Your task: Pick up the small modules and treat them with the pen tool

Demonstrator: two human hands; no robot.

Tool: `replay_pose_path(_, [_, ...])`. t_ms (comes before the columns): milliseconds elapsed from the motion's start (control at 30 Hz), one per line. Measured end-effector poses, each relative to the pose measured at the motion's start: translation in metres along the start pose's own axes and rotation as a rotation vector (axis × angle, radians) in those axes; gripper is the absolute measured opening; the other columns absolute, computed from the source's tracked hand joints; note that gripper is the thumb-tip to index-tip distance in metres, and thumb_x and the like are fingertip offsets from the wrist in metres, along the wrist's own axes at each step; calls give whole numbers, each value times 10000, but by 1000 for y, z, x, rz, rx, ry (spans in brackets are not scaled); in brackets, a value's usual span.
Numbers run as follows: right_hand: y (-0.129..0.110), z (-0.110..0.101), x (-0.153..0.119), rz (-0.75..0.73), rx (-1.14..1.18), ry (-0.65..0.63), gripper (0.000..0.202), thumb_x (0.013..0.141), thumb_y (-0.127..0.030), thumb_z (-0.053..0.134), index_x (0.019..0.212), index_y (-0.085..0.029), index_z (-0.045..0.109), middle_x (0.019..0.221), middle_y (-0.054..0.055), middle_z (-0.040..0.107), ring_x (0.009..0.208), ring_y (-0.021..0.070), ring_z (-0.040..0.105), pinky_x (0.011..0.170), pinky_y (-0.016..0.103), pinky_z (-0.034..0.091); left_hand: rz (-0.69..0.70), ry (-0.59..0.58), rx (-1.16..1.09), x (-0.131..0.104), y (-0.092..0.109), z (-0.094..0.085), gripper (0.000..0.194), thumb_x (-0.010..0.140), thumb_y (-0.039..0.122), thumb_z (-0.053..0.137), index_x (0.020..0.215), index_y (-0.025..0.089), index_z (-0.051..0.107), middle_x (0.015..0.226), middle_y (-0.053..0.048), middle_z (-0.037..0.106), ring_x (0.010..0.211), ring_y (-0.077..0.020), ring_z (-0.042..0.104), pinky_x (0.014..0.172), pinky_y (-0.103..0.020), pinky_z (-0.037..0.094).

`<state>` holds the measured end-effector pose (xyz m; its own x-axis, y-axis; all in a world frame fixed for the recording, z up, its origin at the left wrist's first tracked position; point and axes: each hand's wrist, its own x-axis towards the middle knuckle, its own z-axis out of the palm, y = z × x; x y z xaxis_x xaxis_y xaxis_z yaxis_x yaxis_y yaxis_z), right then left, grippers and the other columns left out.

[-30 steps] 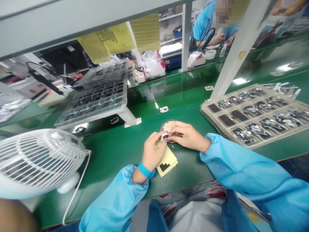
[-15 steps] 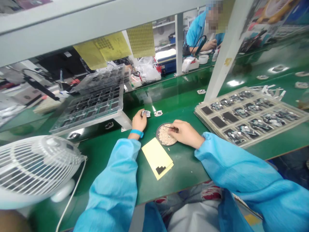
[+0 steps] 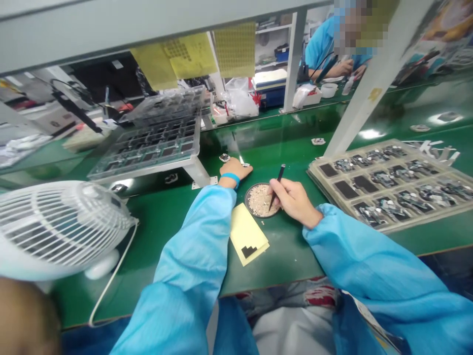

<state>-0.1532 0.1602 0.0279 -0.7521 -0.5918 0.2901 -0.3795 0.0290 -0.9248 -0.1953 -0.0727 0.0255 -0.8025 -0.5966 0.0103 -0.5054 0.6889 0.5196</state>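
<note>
My right hand [image 3: 293,197] grips dark tweezers [image 3: 281,173], their tips down at a round dish [image 3: 248,197] full of small beige pieces [image 3: 259,201]. Farther up the bench, my left hand [image 3: 236,169] reaches right with a finger at a small white-rimmed part [image 3: 245,165]; whether it grips the part is not clear. A similar part [image 3: 224,158] lies just behind that hand. Below the dish is a yellow paper pad [image 3: 246,231] with black squares near its lower end.
A tray of assembled parts [image 3: 384,182] lies on the right, beside a white post [image 3: 354,113]. A raised clear tray [image 3: 148,153] and a white fan [image 3: 62,227] are on the left. Across the bench, a person in a blue sleeve [image 3: 320,42] works.
My left hand has moved right, from the left small part to the other one. The tweezers in my right hand have swung from nearly flat to steep. The camera view has shifted.
</note>
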Motion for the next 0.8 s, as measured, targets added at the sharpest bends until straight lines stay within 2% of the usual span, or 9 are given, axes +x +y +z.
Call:
replay_pose_path(100, [-1, 13, -9, 215, 271, -243, 383, 858, -533, 659, 912, -157, 609, 633, -3, 639, 490, 110, 584, 413, 209, 455, 55, -18, -141, -16, -14, -21, 467, 700, 379, 750, 1033, 102, 577, 1075, -214, 690, 1034, -336, 657, 855, -400, 473])
replay_pose_path(200, [-4, 24, -20, 215, 318, -447, 319, 792, -416, 759, 897, -146, 624, 738, 17, 669, 577, 108, 622, 500, 216, 525, 103, -96, -318, -61, -34, -37, 402, 758, 300, 704, 1084, 137, 536, 1003, -116, 710, 857, -211, 697, 743, -310, 507])
replay_pose_path(233, [-4, 26, -24, 200, 310, -491, 284, 805, -392, 748, 886, -144, 634, 755, 21, 672, 600, 108, 628, 540, 224, 543, 126, -163, -405, -80, -42, -40, 394, 762, 294, 703, 1086, 152, 528, 961, -84, 710, 777, -178, 695, 685, -284, 509])
replay_pose_path(300, [-4, 30, -30, 169, 280, -540, 235, 833, -362, 721, 892, -147, 648, 785, 29, 686, 653, 117, 644, 595, 236, 556, 163, -387, -802, -116, -56, -41, 461, 701, 252, 770, 1079, 172, 517, 940, -59, 690, 712, -153, 677, 638, -269, 510])
replay_pose_path(367, [0, 32, -34, 138, 247, -553, 214, 850, -348, 707, 925, -155, 655, 808, 34, 703, 702, 131, 662, 611, 235, 548, 135, -503, -988, -145, -67, -38, 505, 642, 188, 810, 1051, 182, 514, 928, -36, 670, 734, -141, 674, 677, -267, 528])
replay_pose_path(400, [1, 33, -36, 124, 228, -555, 211, 855, -346, 704, 942, -159, 661, 819, 35, 710, 719, 134, 669, 612, 230, 541, 119, -521, -1014, -155, -71, -35, 516, 625, 158, 815, 1039, 185, 509, 924, -28, 664, 737, -133, 671, 675, -253, 523])
replay_pose_path(500, [6, 35, -38, 100, 181, -556, 215, 860, -347, 705, 976, -168, 679, 850, 35, 722, 738, 133, 679, 615, 220, 528, 123, -495, -965, -168, -74, -25, 514, 626, 112, 796, 1040, 182, 500, 925, -23, 652, 704, -106, 647, 607, -203, 478])
replay_pose_path(700, [3, 37, -39, 81, 115, -562, 200, 863, -346, 704, 950, -166, 694, 852, 37, 724, 711, 129, 672, 620, 231, 538, 157, -410, -919, -170, -73, -16, 498, 681, 168, 789, 1086, 193, 500, 964, -44, 664, 740, -123, 655, 609, -208, 477])
replay_pose_path(800, [-4, 35, -38, 107, 141, -545, 189, 864, -350, 702, 904, -167, 684, 817, 36, 718, 705, 139, 684, 625, 246, 564, 201, -360, -825, -172, -75, -13, 494, 701, 202, 787, 1118, 204, 522, 947, -42, 684, 709, -119, 638, 577, -204, 448])
